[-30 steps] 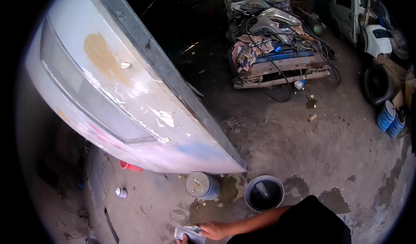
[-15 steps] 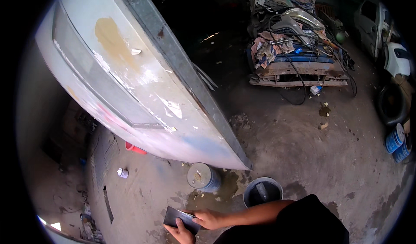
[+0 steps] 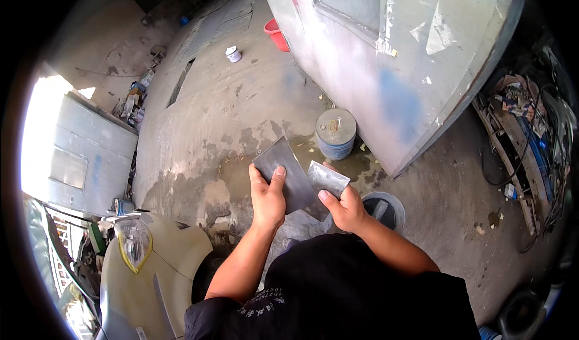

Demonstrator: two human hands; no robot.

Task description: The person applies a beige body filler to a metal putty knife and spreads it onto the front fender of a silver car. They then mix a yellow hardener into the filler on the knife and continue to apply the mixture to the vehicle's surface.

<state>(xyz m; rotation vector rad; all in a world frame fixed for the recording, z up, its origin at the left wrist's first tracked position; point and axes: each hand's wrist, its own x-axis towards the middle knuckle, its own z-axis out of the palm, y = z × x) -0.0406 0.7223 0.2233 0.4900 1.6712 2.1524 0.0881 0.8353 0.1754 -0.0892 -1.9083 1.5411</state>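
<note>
My left hand (image 3: 268,197) is closed on a flat dark grey plate (image 3: 288,177), thumb on its face and fingers round its left edge. My right hand (image 3: 348,210) grips a smaller, lighter grey scraper blade (image 3: 326,174) just to the plate's right, thumb on its lower part. Whether the two pieces touch, I cannot tell. Beyond them a metal drum (image 3: 335,136) stands on the wet floor by a large panel (image 3: 403,50) with pale, blue and pink patches. A bucket (image 3: 401,210) with dark contents is on the floor behind my right hand.
A red bucket (image 3: 275,36) and small white can (image 3: 233,54) stand farther back. A car body (image 3: 142,285) with a yellow-masked lamp is at lower left, a grey door (image 3: 84,156) at far left. Piled scrap (image 3: 515,123) lines the right; a tyre (image 3: 520,313) lies lower right.
My view has swung left, bringing the car body and left door in. My hands have come farther into view, and the smaller blade now shows clearly in my right hand, beside the dark plate.
</note>
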